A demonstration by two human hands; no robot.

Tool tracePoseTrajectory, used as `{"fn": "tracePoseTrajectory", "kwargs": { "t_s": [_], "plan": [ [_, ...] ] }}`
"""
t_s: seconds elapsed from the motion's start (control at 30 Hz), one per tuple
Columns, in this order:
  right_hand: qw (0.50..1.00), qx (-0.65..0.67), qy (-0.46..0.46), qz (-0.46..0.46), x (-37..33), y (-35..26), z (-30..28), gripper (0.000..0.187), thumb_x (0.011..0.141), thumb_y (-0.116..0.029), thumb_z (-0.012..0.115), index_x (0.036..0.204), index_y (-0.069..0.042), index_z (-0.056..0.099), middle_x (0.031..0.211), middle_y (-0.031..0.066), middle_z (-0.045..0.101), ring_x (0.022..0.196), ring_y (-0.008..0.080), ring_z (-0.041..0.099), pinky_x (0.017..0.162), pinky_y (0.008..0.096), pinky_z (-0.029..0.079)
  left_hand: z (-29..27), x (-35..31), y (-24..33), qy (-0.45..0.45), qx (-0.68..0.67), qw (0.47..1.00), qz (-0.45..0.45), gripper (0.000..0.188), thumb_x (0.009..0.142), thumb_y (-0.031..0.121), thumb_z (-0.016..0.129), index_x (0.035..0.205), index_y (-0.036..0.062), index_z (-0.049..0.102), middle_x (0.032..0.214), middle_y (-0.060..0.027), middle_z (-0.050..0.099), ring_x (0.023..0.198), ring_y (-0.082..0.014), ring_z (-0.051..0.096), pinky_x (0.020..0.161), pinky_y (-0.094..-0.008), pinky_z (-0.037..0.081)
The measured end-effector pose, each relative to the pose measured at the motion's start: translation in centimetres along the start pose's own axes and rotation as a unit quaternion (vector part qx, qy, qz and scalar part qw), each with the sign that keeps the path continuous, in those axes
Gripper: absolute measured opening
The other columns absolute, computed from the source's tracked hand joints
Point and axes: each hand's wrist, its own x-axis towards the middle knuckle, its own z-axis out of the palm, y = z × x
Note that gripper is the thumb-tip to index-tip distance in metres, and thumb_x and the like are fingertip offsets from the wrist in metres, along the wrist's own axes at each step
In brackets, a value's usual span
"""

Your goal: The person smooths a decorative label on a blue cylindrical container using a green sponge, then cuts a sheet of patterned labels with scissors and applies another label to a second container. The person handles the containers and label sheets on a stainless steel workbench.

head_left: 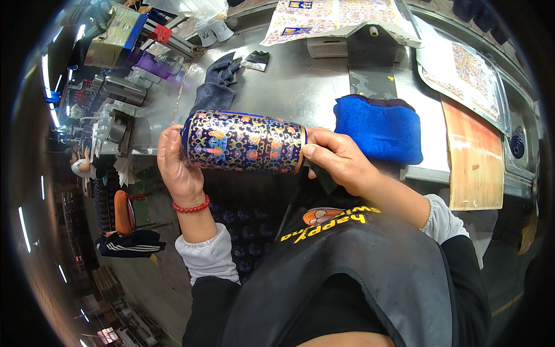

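A dark blue cylindrical vase (245, 141) with a dense multicolored floral pattern and a gold rim lies sideways in the air between my hands. My left hand (176, 165), with a red bead bracelet at the wrist, grips its left end; some of those fingers are hidden behind it. At the gold-rimmed right end, my right hand (335, 156) holds on with thumb and fingers. A small dark green piece (325, 178) shows just under the right hand; whether that hand holds it, I cannot tell.
Behind the vase, a folded blue cloth (378, 130) and a crumpled grey cloth (217, 81) lie on the metal table (277, 87). Patterned sheets (329, 20) are at the back, with a wooden board (474, 156) at right. Several dark round items (245, 231) stand below the table edge.
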Motion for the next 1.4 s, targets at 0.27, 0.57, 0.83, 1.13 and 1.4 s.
{"fn": "tracePoseTrajectory", "kwargs": {
  "t_s": [0.27, 0.57, 0.83, 1.13, 1.4],
  "plan": [
    [1.000, -0.024, -0.003, -0.002, 0.0, 0.0, 0.0, 0.036, 0.098, -0.033, 0.060, 0.096, 0.003, 0.064, 0.103, 0.0087, 0.056, 0.084, 0.0144, 0.059, 0.069, 0.0293, 0.054, 0.0, -0.1, 0.0, 0.006, 0.004, 1.000, 0.003, 0.026, 0.100, 0.027, 0.057, 0.105, 0.0014, 0.058, 0.081, -0.0013, 0.064, 0.060, -0.0037, 0.058, 0.047, -0.0167, 0.044],
    [1.000, 0.002, -0.006, -0.012, -0.2, -0.1, 0.1, 0.030, 0.098, -0.027, 0.059, 0.088, 0.002, 0.061, 0.103, 0.0080, 0.056, 0.082, 0.0134, 0.058, 0.068, 0.0284, 0.052, -0.1, -0.2, 0.1, -0.007, 0.007, 1.000, 0.003, 0.027, 0.101, 0.028, 0.057, 0.104, 0.0010, 0.057, 0.079, -0.0011, 0.062, 0.059, -0.0036, 0.057, 0.046, -0.0166, 0.044],
    [1.000, -0.015, -0.008, -0.002, -0.3, -0.8, 0.3, 0.021, 0.097, -0.018, 0.059, 0.087, 0.000, 0.058, 0.102, 0.0064, 0.057, 0.082, 0.0123, 0.057, 0.070, 0.0283, 0.050, 0.0, -0.2, 0.2, 0.003, 0.005, 1.000, 0.003, 0.027, 0.100, 0.027, 0.058, 0.105, 0.0005, 0.058, 0.082, -0.0018, 0.063, 0.062, -0.0041, 0.059, 0.049, -0.0171, 0.045],
    [0.999, -0.040, -0.024, -0.025, -0.3, 0.1, -0.3, 0.019, 0.095, -0.016, 0.061, 0.084, -0.001, 0.055, 0.104, 0.0077, 0.058, 0.079, 0.0111, 0.057, 0.068, 0.0275, 0.049, -0.1, -0.3, -0.1, -0.002, -0.001, 1.000, -0.004, 0.025, 0.100, 0.027, 0.057, 0.104, 0.0014, 0.058, 0.079, 0.0000, 0.062, 0.058, -0.0033, 0.056, 0.046, -0.0171, 0.043],
    [0.999, -0.018, -0.028, -0.017, -0.4, 0.0, -0.5, 0.017, 0.093, -0.014, 0.061, 0.085, -0.001, 0.056, 0.105, 0.0083, 0.058, 0.080, 0.0116, 0.057, 0.069, 0.0272, 0.050, -0.1, -0.3, -0.2, -0.001, -0.003, 1.000, -0.008, 0.026, 0.100, 0.027, 0.058, 0.105, 0.0013, 0.058, 0.080, -0.0005, 0.063, 0.059, -0.0035, 0.057, 0.045, -0.0169, 0.043]
  ]
}}
